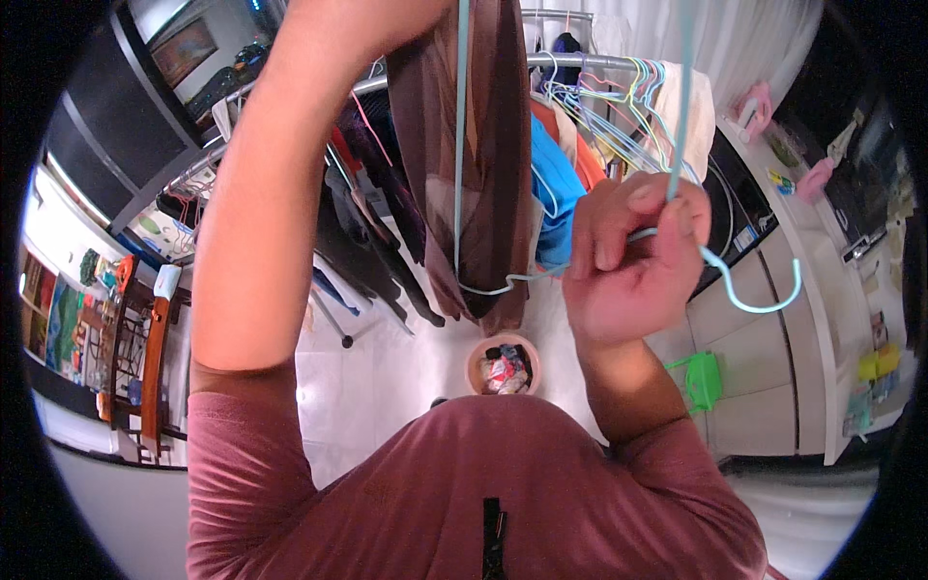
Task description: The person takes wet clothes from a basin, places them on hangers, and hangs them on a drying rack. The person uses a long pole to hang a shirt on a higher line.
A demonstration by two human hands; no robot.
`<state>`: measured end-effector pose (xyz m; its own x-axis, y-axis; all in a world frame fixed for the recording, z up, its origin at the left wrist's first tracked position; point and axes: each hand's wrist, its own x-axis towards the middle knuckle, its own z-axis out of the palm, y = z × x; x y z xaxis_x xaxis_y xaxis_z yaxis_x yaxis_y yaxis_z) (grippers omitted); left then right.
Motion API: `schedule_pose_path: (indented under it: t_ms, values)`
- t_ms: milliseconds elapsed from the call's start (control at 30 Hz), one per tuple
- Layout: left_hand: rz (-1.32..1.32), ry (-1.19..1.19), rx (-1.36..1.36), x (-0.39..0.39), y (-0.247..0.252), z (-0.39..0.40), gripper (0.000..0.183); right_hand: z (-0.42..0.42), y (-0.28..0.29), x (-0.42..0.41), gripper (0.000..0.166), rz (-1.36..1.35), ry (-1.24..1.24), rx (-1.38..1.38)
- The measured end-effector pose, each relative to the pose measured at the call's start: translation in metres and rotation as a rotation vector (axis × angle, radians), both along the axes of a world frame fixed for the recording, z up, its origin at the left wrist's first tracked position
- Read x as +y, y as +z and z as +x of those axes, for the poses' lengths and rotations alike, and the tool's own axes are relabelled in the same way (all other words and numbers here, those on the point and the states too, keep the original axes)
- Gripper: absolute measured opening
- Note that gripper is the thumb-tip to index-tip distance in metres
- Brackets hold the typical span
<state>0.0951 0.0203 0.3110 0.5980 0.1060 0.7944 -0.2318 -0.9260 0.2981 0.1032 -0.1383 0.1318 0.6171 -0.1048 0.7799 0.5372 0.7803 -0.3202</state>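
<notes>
My right hand (pixel 638 254) is closed around a pale blue wire hanger (pixel 761 308) near the base of its hook. The hook sticks out to the right, and the hanger's two long wires run up past the top of the view. Behind the left wire hangs a long, sheer brown cloth (pixel 478 181); whether the hanger passes through it cannot be seen. My left arm reaches upward, and only the base of my left hand (pixel 413 22) shows at the top edge beside the cloth. Its fingers are out of view.
A metal clothes rail (pixel 594 61) holds dark garments, a blue garment (pixel 554 196) and several bare hangers (pixel 645 94). Below stands a pink basin (pixel 475 373) of crumpled clothes. A green plastic stool (pixel 702 382) is right, near cabinets (pixel 754 355). A wooden bench (pixel 158 362) is left.
</notes>
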Motion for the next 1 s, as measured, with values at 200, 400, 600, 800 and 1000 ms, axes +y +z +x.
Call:
schedule_pose_path:
  t_ms: [200, 400, 600, 800, 1000]
  values:
    - [-0.024, 0.033, -0.069, 0.03, 0.014, 0.005, 0.018, 0.018, -0.048, 0.032, 0.023, -0.098, -0.054, 0.186]
    - [0.563, 0.118, -0.288, 0.133, -0.042, 0.038, 0.017, 0.019, -0.059, 0.003, 0.017, -0.698, -0.247, 0.115]
    - [0.578, 0.141, 0.04, 0.126, -0.096, 0.012, 0.018, 0.007, -0.015, -0.028, 0.014, -1.013, -0.531, -0.14]
    - [0.311, -0.013, 0.028, 0.121, -0.128, 0.007, 0.018, -0.004, 0.001, -0.029, 0.008, -1.228, -0.537, -0.181]
    - [-0.514, -0.608, 0.718, 0.116, -0.126, -0.022, 0.044, -0.004, -0.002, -0.039, 0.006, -1.278, -0.504, -0.186]
